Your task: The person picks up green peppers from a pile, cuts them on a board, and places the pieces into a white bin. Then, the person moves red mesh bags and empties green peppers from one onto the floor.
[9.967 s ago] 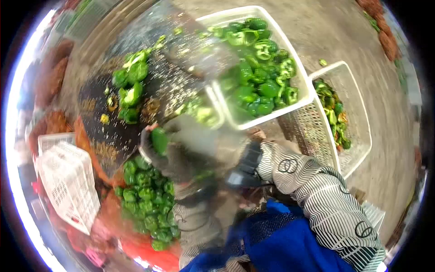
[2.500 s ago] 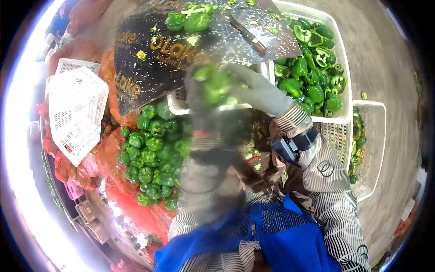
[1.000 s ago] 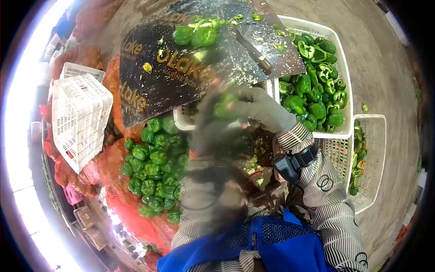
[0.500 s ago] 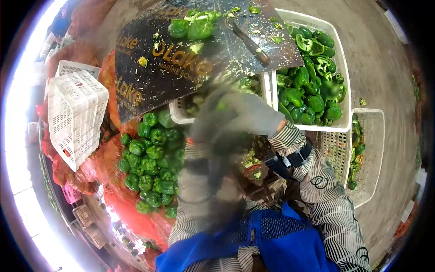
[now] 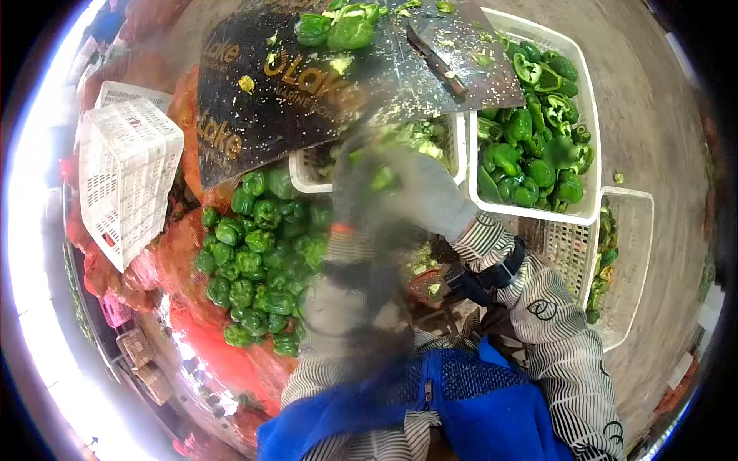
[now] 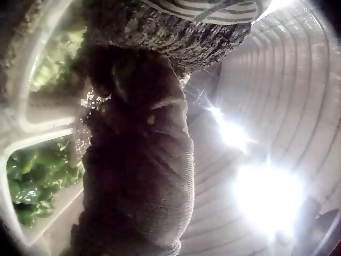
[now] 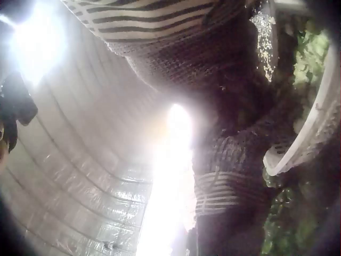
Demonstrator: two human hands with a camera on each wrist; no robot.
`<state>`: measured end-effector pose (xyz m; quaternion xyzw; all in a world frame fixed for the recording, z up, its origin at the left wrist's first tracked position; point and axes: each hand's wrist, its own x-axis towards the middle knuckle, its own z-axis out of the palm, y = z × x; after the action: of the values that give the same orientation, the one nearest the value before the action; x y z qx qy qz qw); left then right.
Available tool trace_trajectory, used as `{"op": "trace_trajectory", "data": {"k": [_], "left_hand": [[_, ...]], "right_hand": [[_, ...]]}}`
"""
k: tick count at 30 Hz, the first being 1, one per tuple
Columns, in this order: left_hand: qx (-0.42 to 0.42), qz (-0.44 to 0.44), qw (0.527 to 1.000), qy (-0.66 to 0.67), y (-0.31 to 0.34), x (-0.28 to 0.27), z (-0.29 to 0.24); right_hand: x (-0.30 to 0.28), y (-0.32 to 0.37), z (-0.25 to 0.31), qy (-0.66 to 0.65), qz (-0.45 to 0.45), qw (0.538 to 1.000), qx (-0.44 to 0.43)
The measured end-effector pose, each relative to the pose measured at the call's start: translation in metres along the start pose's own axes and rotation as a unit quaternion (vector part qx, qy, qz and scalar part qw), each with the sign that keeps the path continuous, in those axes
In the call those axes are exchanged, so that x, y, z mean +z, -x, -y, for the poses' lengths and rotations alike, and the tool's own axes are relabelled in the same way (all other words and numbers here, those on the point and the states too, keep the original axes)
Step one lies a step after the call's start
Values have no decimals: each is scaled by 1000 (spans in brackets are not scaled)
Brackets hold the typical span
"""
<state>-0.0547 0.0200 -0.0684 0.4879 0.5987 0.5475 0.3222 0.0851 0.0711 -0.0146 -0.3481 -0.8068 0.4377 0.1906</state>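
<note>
Both of my gloved hands meet over a small white basket holding pale green pepper scraps. A smudge on the head view blurs them. My left hand grips a green bell pepper, of which only a patch shows between the hands. From the right, my right hand closes on the same pepper, its fingertips hidden. In the left wrist view the back of the left glove is dark and hides the pepper. Right of centre on the black board lies a knife, untouched.
Cut peppers and scattered seeds lie on the board. To the right is a white crate of opened peppers, with another crate beyond it. Whole peppers are piled at left, near an empty-looking white crate and red net sacks.
Ten seconds ago my left hand held a whole pepper near the pile, with the right hand apart. Since then both hands have come together over the basket; lately they shift only slightly around the pepper.
</note>
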Motion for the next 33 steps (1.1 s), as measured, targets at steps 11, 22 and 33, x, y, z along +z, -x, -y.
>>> {"op": "trace_trajectory", "data": {"k": [11,22,33], "left_hand": [[114,15,989,-92,-11,1,-5],[-53,64,991,107,-6,-12,-27],[15,-5,983,184,-13,-11,-22]], "right_hand": [[-5,-8,-1,45,85,995,-40],[-9,1,7,-209,75,973,-57],[-22,-5,36,-382,81,900,195]]}}
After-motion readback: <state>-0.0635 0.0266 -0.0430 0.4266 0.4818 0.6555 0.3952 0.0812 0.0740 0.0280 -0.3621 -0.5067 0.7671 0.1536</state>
